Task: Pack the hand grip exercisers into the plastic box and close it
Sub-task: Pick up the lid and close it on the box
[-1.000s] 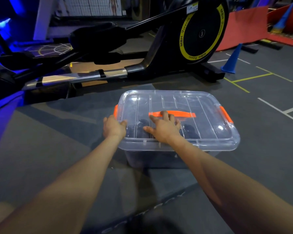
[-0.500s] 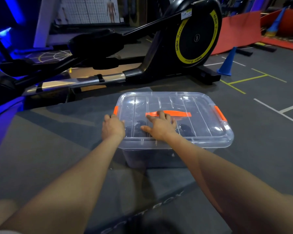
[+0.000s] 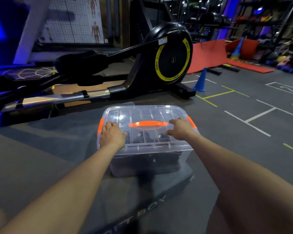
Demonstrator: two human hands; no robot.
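A clear plastic box [image 3: 147, 164] stands on a dark padded platform with its transparent lid [image 3: 142, 114] on top. The lid has an orange handle [image 3: 148, 124] and an orange latch on each side, left [image 3: 100, 127] and right [image 3: 191, 122]. Dark hand grip exercisers [image 3: 149, 136] show dimly through the lid. My left hand [image 3: 112, 135] lies flat on the lid's left part, beside the left latch. My right hand [image 3: 180, 128] lies on the lid's right part, fingers reaching toward the right latch.
A black elliptical trainer [image 3: 169, 59] with a yellow-ringed wheel stands just behind the box. A blue cone [image 3: 200, 81] and red mats [image 3: 208, 54] lie at the back right. The platform's front edge [image 3: 142, 215] runs close below the box; lined grey floor stretches to the right.
My right hand has slid from the lid's middle to its right side, near the right latch. My left hand has moved from the lid's left edge onto the top. The view has tilted up.
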